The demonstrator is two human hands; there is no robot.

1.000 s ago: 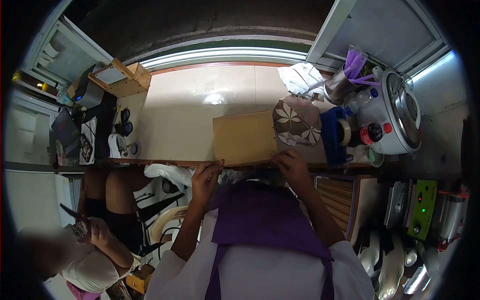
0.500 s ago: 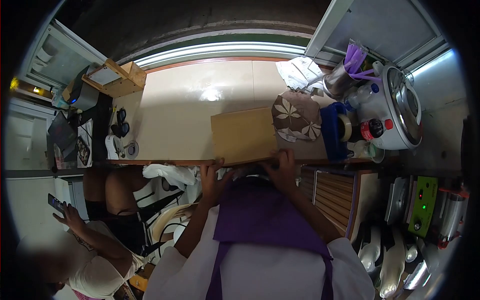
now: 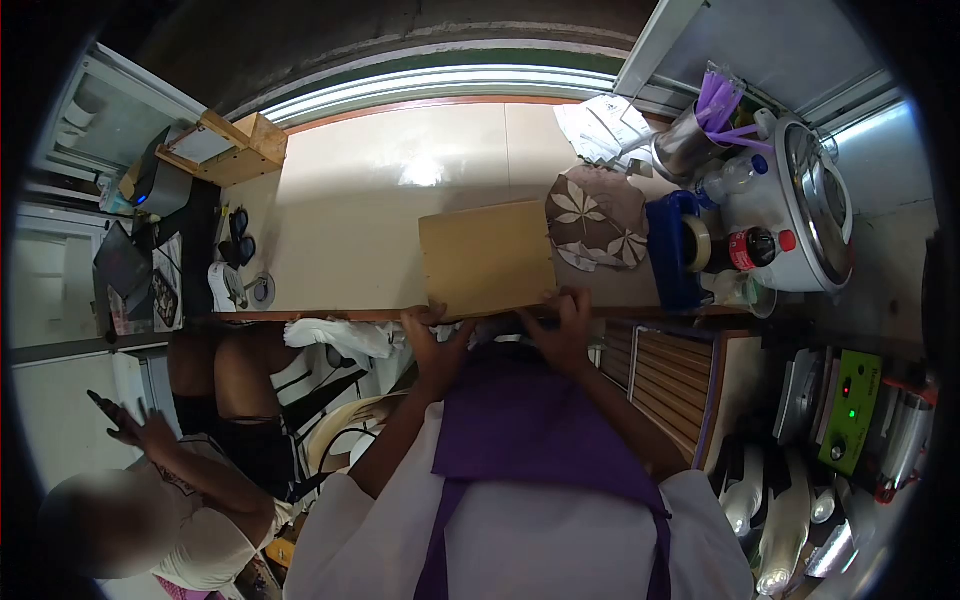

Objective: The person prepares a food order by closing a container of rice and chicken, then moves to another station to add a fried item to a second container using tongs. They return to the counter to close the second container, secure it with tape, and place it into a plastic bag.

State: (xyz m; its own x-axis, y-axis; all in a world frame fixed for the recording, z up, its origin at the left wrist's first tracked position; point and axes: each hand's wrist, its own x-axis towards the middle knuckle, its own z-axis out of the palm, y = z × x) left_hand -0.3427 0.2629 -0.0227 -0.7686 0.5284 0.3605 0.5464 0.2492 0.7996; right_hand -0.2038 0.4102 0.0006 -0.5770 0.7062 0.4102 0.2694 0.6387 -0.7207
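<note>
A flat piece of brown cardboard [image 3: 487, 258] lies at the counter's front edge, its near side reaching the edge. My left hand [image 3: 436, 345] grips its near left corner, fingers curled over the top and thumb below. At the near right corner my right hand [image 3: 563, 330] pinches the same piece in a similar way. Just right of the cardboard is a round brown cloth [image 3: 598, 220] with a pale leaf pattern. What lies under the cardboard's near edge, between my hands, is dark and hard to make out.
On the right stand a blue tape dispenser [image 3: 672, 250], a cola bottle [image 3: 752, 247], a rice cooker [image 3: 815, 210] and a metal cup [image 3: 688, 145] of purple straws. A wooden box [image 3: 240, 150] sits back left. At lower left a seated person [image 3: 190, 500] holds a phone.
The cardboard's near edge has shifted slightly up in view, with both hands still on its corners. The view has moved a little. The seated person's hand and phone have turned.
</note>
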